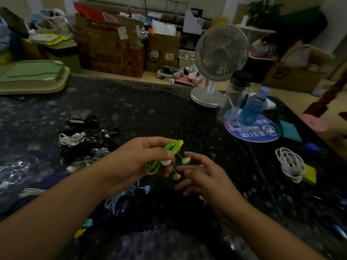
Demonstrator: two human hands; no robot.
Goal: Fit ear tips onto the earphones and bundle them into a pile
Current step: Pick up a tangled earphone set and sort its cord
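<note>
The left hand [139, 162] holds a coiled green earphone [165, 156] above the dark table [169, 109], the right hand [199, 177] is loosely open beside its hanging buds, and a pile [82, 145] lies at left, so the work seems partly done.

Green earphones [165, 156], cable coiled into a loose bundle, gripped in my left hand [139, 162] above the dark table; two earbuds dangle beneath on short leads. Pile of bundled earphones [82, 145] lies left; a blue set [122, 197] lies below.
</note>
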